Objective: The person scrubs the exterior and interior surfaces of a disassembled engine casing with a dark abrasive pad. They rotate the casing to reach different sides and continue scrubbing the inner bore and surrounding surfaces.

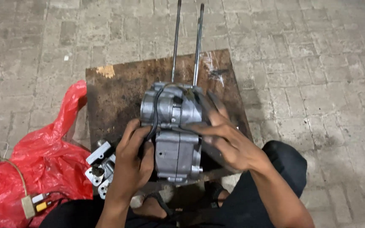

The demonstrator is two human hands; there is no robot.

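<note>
A crumpled red plastic bag lies on the grey paving-stone floor, left of a stained wooden board; small metal parts lie beside it.

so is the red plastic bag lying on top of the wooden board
No, the red plastic bag lies on the paving to the left of the wooden board, which carries the grey engine casing instead.
</note>
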